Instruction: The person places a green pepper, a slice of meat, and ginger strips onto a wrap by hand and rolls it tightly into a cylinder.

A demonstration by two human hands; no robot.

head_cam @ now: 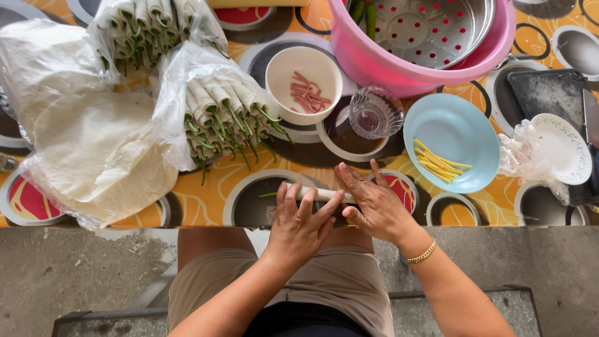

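Now, white roll (319,195) under left hand (301,223) fingers (293,201), right hand (373,205) alongside

Pink basin (374,62); pale blue plate (458,128) with yellow strips (437,165); white bowl (304,84) with pink slices (309,95); white roll (321,195), green stem; orange table (212,187) with grey and red circles; gold bracelet (421,254).

We're at a home-style food prep spot, prob. a kitchen table w/ patterned oilcloth (206,200). We see a pink basin (399,65), steamer insert (437,28), bowls & bagged rolls (218,103).
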